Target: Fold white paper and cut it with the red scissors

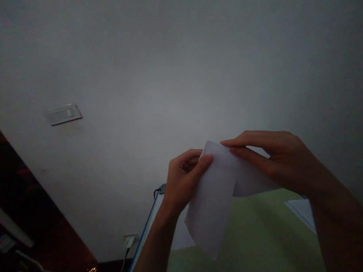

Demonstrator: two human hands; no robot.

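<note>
A folded sheet of white paper (215, 192) is held up over the table, its lower corner hanging down and another flap spreading to the right. My left hand (187, 174) pinches its left edge, the thumb lying on the near face and the curled fingers partly behind it. At the top edge, my right hand (273, 155) grips the paper between thumb and fingertips. Part of the right flap is hidden behind this hand.
Below is a green-topped table (255, 237) with a blue edge. More white paper (181, 233) lies under my left wrist, and other sheets (304, 211) lie at the right. A dark device (163, 188) sits at the far corner. The wall carries a switch (64, 114) and a plugged-in socket (130, 241).
</note>
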